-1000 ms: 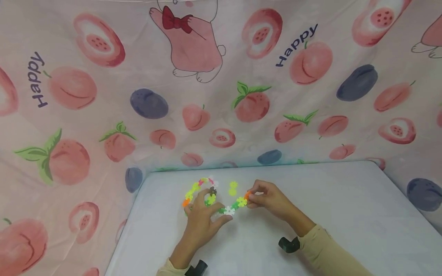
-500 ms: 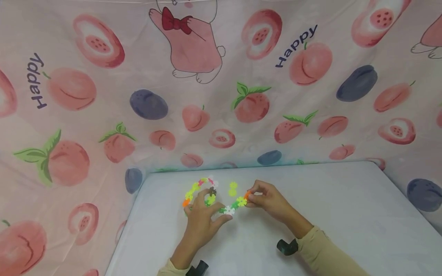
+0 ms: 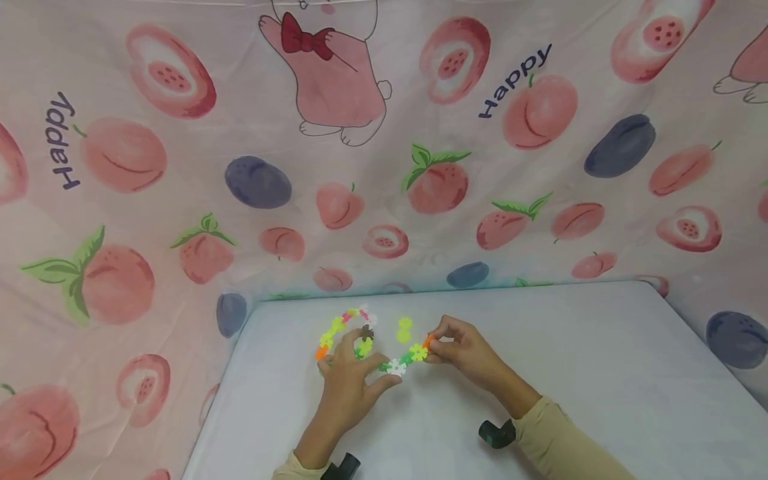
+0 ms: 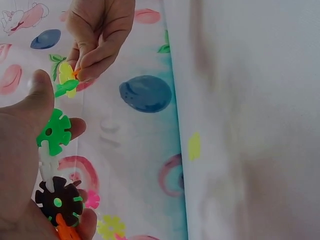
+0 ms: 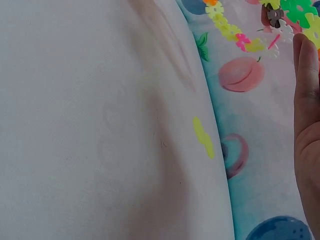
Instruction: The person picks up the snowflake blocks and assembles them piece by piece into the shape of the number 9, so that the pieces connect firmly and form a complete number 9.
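Note:
A chain of flower-shaped plastic snowflake pieces (image 3: 397, 367), in white, green, yellow, orange, pink and black, curves between both hands above the table. Its middle is held by my left hand (image 3: 351, 387), and a loop of it shows beyond the fingers. In the left wrist view, green and black pieces (image 4: 59, 201) lie between the thumb and the fingers. At the chain's right end, the thumb and fingers of my right hand (image 3: 471, 350) pinch an orange piece (image 3: 428, 341) beside a yellow one. The fingertips hide part of that orange piece.
Two yellow pieces (image 3: 405, 329), joined or touching, lie on the white table (image 3: 600, 373) just beyond the hands. A fruit-printed cloth (image 3: 372, 167) hangs behind the table. Black wrist mounts (image 3: 497, 434) stick out near both sleeves.
Both hands and the chain have shifted very slightly left. The holds look the same, and the loose yellow pieces stay in place on the table.

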A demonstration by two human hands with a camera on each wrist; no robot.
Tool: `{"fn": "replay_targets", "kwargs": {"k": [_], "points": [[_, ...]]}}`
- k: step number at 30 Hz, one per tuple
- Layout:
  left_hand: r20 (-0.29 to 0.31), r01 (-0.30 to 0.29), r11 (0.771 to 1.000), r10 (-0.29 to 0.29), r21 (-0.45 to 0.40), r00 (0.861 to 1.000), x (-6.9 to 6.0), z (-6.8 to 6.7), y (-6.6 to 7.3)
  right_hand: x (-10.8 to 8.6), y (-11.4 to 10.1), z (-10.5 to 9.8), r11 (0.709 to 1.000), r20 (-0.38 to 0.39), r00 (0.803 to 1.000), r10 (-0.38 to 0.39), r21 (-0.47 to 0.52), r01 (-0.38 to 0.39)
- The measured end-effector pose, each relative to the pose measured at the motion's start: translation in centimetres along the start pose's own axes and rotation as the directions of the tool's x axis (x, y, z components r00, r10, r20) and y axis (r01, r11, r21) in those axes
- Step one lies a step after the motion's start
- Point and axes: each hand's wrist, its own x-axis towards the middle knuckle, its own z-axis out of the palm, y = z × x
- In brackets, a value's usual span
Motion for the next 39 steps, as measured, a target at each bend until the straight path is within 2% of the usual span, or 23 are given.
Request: {"fn": "replay_targets", "kwargs": {"k": [9,16,23,29,34,39], "points": [[-0.003,-0.002,1.0,0.002,0.002,1.0,-0.1,0.3,0.0,-0.1,-0.5,0.4,0.995,-0.035,0.999,-0.023,-0.093,0.02],[0.018,-0.006,1.0,0.006,0.009,1.0,-0.1,0.2,0.0,0.1,-0.3,0.8,0.995,-0.025,0.999,-0.042,-0.087,0.039],[0.033,-0.024,0.999,0.022,0.042,0.999,0.2,-0.1,-0.1,-0.2,0.5,0.4,0.996,-0.016,0.999,-0.05,-0.076,0.048],[0.09,0.02,1.0,-0.019,-0.011,0.996,0.1,0.0,-0.4,-0.1,0.1,0.3,0.997,0.02,0.999,-0.039,-0.069,0.041],[0.154,0.071,0.996,-0.062,-0.049,0.986,-0.1,0.2,-0.6,0.2,0.4,0.0,0.996,0.035,0.999,-0.035,-0.079,0.038],[0.186,0.099,0.993,-0.086,-0.061,0.979,-0.2,0.5,-0.9,0.8,0.8,-0.4,0.996,0.053,0.998,-0.047,-0.074,0.05]]}}
